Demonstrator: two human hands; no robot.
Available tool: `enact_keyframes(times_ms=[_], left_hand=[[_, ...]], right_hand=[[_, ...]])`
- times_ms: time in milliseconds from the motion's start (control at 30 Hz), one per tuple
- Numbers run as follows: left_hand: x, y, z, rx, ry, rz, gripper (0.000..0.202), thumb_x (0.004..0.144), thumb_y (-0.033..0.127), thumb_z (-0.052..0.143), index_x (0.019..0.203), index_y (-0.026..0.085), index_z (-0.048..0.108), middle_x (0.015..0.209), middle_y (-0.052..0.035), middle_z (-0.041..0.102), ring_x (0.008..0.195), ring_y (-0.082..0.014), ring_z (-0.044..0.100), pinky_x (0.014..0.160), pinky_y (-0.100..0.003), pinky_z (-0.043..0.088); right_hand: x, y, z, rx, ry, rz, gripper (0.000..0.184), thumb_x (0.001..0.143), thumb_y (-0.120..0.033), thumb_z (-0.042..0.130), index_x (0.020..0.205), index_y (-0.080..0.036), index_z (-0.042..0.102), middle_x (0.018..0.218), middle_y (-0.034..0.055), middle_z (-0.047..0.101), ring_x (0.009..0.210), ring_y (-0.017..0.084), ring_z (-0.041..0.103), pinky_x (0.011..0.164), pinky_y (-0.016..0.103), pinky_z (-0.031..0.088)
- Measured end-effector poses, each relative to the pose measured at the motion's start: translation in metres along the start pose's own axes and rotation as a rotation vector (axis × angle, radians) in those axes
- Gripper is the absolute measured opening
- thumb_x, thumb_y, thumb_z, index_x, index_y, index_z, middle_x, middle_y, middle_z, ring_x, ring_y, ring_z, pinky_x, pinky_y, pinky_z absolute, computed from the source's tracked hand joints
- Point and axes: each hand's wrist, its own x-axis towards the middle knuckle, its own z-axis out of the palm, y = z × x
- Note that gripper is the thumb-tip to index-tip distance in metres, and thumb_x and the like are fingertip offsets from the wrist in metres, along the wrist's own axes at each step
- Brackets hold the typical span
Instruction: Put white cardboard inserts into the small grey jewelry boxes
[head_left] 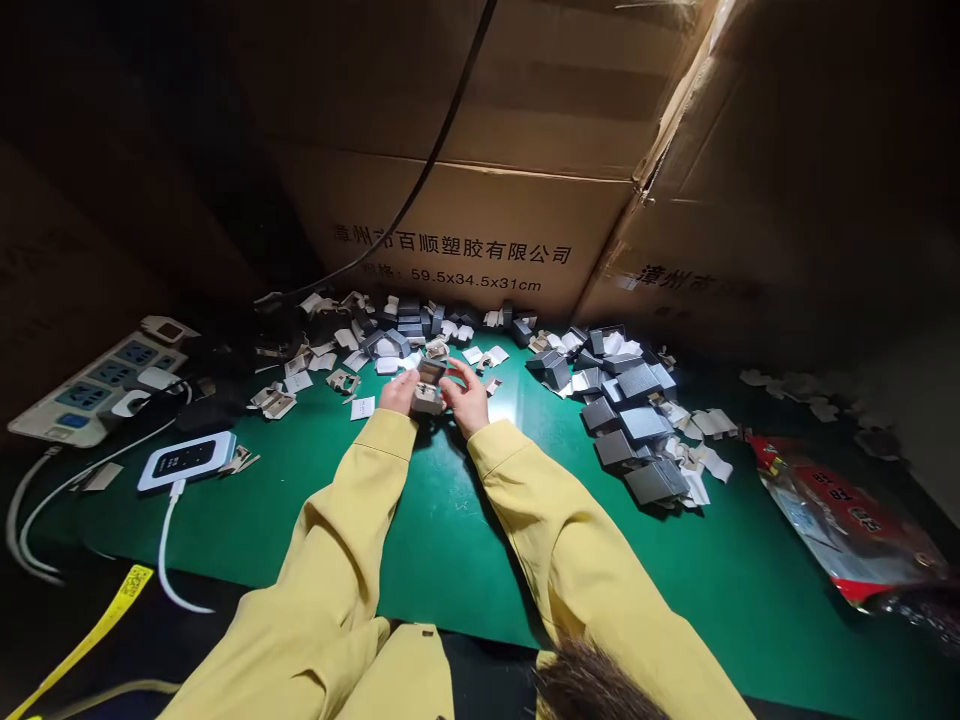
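Note:
Both my hands meet over the middle of the green mat [450, 520]. My left hand [398, 392] and my right hand [466, 395] are closed around a small open grey box [428, 388] with a pale lining, held between them just above the mat. Yellow sleeves cover both arms. A small white card [362, 407] lies on the mat just left of my left hand. Closed grey boxes [637, 425] are heaped to the right of my right hand. More small boxes and white inserts [405, 335] are scattered behind my hands.
Large cardboard cartons [480, 200] wall off the back and right. A power strip [97, 385] and a white device with a cable [186, 460] sit at the left. A red foil bag [840, 520] lies at the right. A yellow tape [90, 630] hangs at the lower left.

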Motion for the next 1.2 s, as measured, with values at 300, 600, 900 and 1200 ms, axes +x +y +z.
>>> enact_keyframes(times_ms=[300,600,900,1200], left_hand=[[0.000,0.045,-0.026,-0.661,0.349,0.020,0.048,0.095,0.051,0.030,0.090,0.014,0.060,0.088,-0.0083,0.066,0.061,-0.0086,0.056,0.048,-0.018,0.044],[-0.008,0.033,-0.001,-0.694,-0.002,-0.175,0.058,0.095,0.054,0.019,0.099,0.014,0.061,0.092,-0.0107,0.063,0.066,-0.0129,0.051,0.049,-0.024,0.041],[-0.011,0.021,0.007,-0.496,-0.185,-0.200,0.056,0.094,0.055,0.025,0.101,0.015,0.065,0.100,-0.0109,0.062,0.077,-0.0144,0.054,0.055,-0.025,0.045],[-0.049,-0.012,0.071,-0.410,-0.166,-0.626,0.051,0.098,0.044,0.027,0.098,0.009,0.064,0.087,-0.0119,0.068,0.077,-0.0170,0.065,0.063,-0.028,0.055]], right_hand=[[0.021,-0.008,0.037,-0.741,-0.068,0.020,0.018,0.077,-0.039,0.061,0.072,-0.021,0.062,0.083,0.0018,0.066,0.079,0.018,0.060,0.074,0.030,0.046],[0.014,0.002,0.003,-0.515,-0.004,-0.076,0.026,0.082,-0.035,0.051,0.081,-0.018,0.071,0.083,0.0022,0.071,0.065,0.013,0.057,0.069,0.025,0.048],[0.004,-0.002,-0.033,-0.552,0.071,-0.209,0.024,0.085,-0.029,0.048,0.087,-0.021,0.071,0.093,0.0043,0.073,0.085,0.018,0.065,0.082,0.031,0.051],[-0.043,-0.018,-0.099,-0.636,0.257,-0.359,0.031,0.083,-0.023,0.038,0.099,-0.017,0.064,0.091,0.0082,0.067,0.079,0.017,0.060,0.068,0.028,0.049]])
